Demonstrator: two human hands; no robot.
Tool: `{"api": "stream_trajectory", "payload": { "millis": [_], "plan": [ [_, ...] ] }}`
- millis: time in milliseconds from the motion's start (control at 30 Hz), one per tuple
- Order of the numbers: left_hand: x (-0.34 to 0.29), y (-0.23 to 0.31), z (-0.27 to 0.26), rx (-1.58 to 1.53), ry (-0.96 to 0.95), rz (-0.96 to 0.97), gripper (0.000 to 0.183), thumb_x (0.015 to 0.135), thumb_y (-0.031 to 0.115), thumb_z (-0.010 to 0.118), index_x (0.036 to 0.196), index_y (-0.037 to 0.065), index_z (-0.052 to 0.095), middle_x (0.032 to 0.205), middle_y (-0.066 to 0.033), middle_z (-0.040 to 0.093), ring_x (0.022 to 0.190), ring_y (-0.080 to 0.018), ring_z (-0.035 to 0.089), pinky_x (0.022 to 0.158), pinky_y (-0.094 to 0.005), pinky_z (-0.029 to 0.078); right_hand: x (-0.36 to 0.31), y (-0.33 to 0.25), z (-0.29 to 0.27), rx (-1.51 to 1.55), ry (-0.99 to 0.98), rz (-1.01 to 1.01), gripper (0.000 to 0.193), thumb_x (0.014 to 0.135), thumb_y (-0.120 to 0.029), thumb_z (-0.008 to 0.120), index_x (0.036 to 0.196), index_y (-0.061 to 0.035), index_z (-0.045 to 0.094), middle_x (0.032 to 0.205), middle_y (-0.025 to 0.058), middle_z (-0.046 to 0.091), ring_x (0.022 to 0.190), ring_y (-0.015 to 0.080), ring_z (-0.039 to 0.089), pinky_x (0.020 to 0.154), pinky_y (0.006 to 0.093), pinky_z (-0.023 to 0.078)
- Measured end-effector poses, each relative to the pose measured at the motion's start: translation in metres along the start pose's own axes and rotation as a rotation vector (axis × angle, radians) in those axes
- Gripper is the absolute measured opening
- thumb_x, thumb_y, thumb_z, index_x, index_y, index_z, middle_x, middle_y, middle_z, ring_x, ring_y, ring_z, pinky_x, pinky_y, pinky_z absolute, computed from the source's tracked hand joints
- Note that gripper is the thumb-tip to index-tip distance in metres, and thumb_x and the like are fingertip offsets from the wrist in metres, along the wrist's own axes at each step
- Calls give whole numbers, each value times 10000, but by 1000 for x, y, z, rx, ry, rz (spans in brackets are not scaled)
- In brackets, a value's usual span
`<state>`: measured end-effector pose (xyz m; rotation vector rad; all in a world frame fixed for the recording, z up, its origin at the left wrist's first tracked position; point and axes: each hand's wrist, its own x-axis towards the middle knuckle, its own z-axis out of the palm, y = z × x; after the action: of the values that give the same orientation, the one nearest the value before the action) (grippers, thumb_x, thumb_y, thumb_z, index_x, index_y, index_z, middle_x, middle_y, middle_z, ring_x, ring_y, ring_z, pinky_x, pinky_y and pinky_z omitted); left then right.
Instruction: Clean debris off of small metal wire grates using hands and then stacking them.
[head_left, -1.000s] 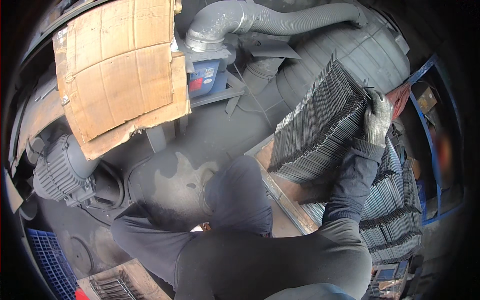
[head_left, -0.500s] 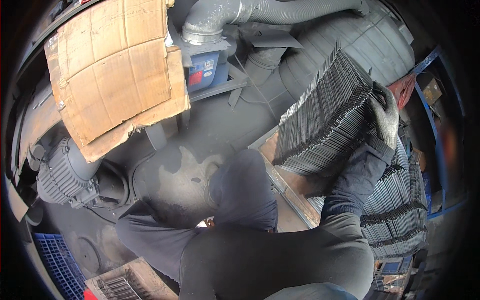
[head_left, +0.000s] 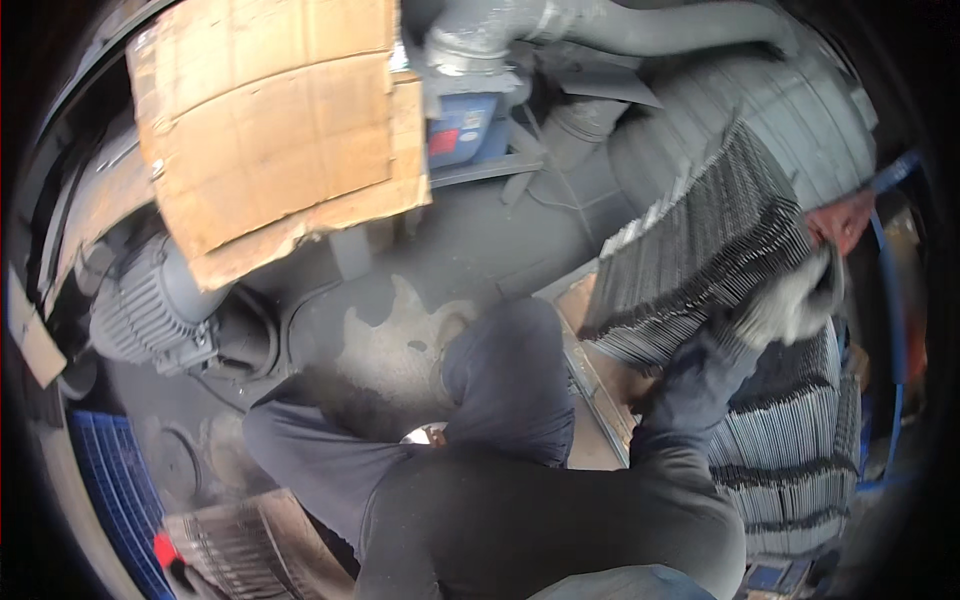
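Note:
My right hand [head_left: 788, 303], in a pale grey glove, is beside the near right end of a tilted stack of dark wire grids [head_left: 690, 245]. Motion smears its fingers, so whether they grip anything is unclear. The thin grids stand close together in a leaning row on a brown board. Just below the hand is a second row of dark wire grids [head_left: 775, 455]. No part of my left hand shows.
Cardboard sheets [head_left: 275, 130] lie at the upper left above a grey motor [head_left: 155, 310]. A ribbed hose [head_left: 670, 35] and large grey drum [head_left: 740, 110] are at the back. More wire pieces [head_left: 235, 540] and a blue plastic grid [head_left: 115, 500] are lower left.
My right hand has come nearer to me from the upper right end of the tilted stack, down along its side. The view has turned, moving the surroundings to the right.

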<state>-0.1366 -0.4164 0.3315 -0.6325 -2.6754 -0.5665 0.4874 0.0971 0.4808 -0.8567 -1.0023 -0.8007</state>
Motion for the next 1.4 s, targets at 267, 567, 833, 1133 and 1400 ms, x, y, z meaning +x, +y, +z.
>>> {"api": "stream_trajectory", "payload": {
  "millis": [267,567,833,1133,1400],
  "plan": [
    [13,246,87,-457,-271,702,361,806,-47,736,1162,4,722,1018,-184,693,941,-376,677,874,-454,553,-240,-250,-26,753,-1631,901,614,871,-165,864,1394,23,603,1277,143,669,1221,299,635,1077,373,513],
    [-21,329,185,-574,-311,261,945,773,248,966,1576,96,491,1426,-240,624,1355,-335,590,1133,-496,491,-340,-191,1,772,-1612,1625,188,1016,-81,699,1186,0,705,993,66,725,783,133,675,633,292,544],
    [-40,406,275,-1169,-1215,-273,225,1033,235,758,1053,56,623,781,-17,662,604,-109,607,558,-275,488,-335,-95,23,648,-1510,1619,220,1054,-92,645,1262,-25,678,1043,21,706,868,105,657,751,271,543],
    [-3,342,305,-1274,-1148,-560,181,1059,158,691,1120,15,598,827,-63,685,621,-144,648,539,-295,540,-382,-179,53,413,-1660,1660,33,1003,-74,705,976,-67,688,796,-6,625,657,111,583,619,308,515],
    [-48,404,324,-1187,-1371,-298,217,1064,207,711,1118,32,595,860,-53,686,634,-141,645,563,-296,555,-348,-104,45,558,-1415,1691,167,1015,-43,660,1166,21,692,973,50,714,817,145,680,705,291,559]
  ]
}}
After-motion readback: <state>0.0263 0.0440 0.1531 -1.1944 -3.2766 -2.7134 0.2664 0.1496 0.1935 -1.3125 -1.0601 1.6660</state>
